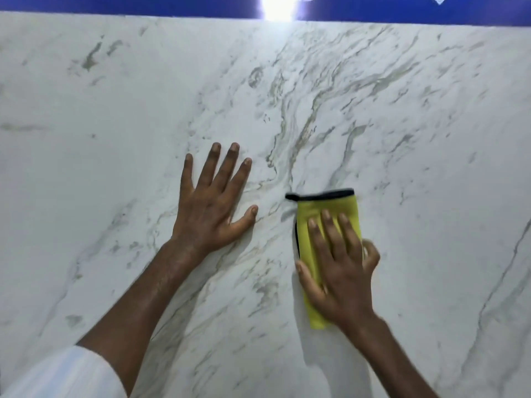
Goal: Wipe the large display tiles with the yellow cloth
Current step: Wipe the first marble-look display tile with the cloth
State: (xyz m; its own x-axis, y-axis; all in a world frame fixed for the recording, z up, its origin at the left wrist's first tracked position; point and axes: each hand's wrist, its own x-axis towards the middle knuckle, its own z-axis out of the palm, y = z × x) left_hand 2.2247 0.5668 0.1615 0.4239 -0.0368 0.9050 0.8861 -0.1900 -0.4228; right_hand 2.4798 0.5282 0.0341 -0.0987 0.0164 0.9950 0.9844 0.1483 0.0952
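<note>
Yellow cloth on a grey-veined white display tile
My right hand presses the cloth flat against the tile, fingers straight; my left hand lies spread and empty on the tile; a blue band runs above the tile.

Two bare forearms are in shot, each running up to a bare hand. Take the left hand as the marker. Well down and left of it, a white sleeve with faint bluish bands, blurred, ends near the elbow. Right of it is the right hand, its arm uncovered to the frame's edge.
</note>
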